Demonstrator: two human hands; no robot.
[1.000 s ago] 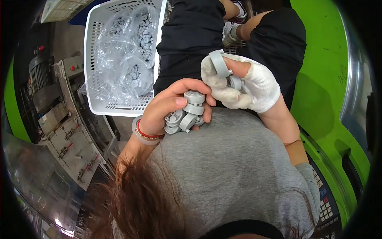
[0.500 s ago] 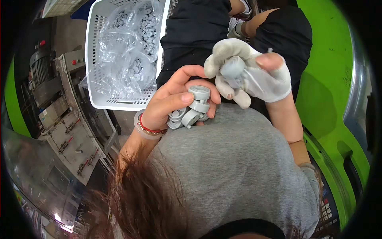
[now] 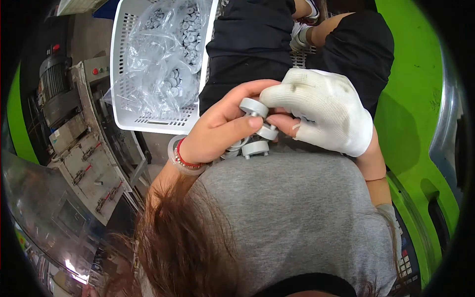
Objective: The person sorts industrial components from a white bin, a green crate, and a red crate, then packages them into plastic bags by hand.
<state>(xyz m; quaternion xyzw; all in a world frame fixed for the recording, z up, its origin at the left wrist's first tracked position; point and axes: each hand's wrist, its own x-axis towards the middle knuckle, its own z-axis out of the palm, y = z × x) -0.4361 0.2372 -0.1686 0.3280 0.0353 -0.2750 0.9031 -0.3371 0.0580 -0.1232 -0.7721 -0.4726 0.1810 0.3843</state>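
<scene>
Grey plastic parts (image 3: 255, 128), round and disc-like, sit bunched between our two hands just above the grey shirt (image 3: 297, 213). Our left hand (image 3: 217, 131) is bare, with a red bracelet (image 3: 182, 159) at the wrist, and its fingers curl around the cluster, thumb pressed along the side of one disc. Our right hand (image 3: 321, 116) wears a white glove and closes over the top of the same bunch, its fingertips meeting the uppermost part, so both hands are grasping the parts together. We see them touching one another over our black-clad lap (image 3: 247, 44). To the left of the hands stands a white slotted basket (image 3: 121, 74) holding clear plastic bags (image 3: 168, 54) filled with more small grey pieces. Bright green machine housing (image 3: 410, 99) curves along our right side.
</scene>
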